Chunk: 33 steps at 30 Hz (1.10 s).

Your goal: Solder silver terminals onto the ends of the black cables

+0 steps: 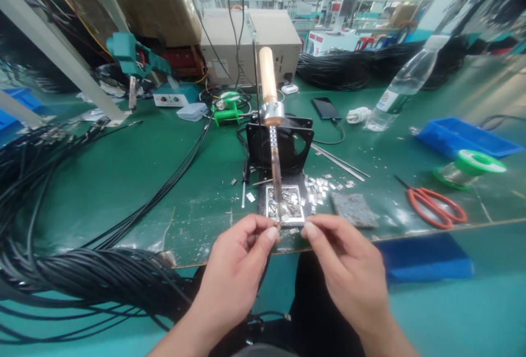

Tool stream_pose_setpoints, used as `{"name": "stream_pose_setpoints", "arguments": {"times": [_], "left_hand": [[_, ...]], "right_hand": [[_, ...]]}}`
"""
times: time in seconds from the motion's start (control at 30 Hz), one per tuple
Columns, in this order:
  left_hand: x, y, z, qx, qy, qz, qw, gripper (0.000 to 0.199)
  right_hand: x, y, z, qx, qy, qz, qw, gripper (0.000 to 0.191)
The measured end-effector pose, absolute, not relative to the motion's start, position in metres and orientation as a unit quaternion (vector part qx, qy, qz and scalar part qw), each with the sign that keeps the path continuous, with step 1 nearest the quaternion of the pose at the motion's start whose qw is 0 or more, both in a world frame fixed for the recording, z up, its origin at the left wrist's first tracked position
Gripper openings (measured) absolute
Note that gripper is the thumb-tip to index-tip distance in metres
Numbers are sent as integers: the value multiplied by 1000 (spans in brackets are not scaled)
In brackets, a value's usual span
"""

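Left hand (234, 269) pinches a small part (278, 226) right by the soldering iron's (275, 162) tip, near edge of the tray (304, 216). Right hand (355, 272): thumb and finger together, can't tell if anything's between. Iron slants down over the tray, fan (255, 146) behind. Loose metal bits (316, 190) crowd the right side; scissors (438, 207) farther right.

Cable end (278, 226): thin, small, pinched in left hand (242, 261); fine detail too blurred. Soldering iron (269, 80): wooden handle up, metal shaft down, tip at tray front. Tray (267, 201): square, pale rim, holds jumbled small metallic bits; flat, just beyond right hand (349, 269) fingertips.
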<state>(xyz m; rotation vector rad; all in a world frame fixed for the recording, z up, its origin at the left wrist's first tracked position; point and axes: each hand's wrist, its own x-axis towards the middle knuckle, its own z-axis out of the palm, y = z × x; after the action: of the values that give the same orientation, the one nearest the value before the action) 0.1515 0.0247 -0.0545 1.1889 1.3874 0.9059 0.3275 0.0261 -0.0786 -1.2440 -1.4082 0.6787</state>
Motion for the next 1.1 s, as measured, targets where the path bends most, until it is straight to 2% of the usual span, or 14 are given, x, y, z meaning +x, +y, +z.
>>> {"name": "stream_pose_setpoints", "arguments": {"times": [0.3,1.1], "left_hand": [[152,26,-53,486,559,390,547,28],[152,26,-51,443,528,408,598,31]], "right_hand": [[322,38,-81,-397,-655,299,569,17],[320,40,-82,-398,-644,311,574,19]]}}
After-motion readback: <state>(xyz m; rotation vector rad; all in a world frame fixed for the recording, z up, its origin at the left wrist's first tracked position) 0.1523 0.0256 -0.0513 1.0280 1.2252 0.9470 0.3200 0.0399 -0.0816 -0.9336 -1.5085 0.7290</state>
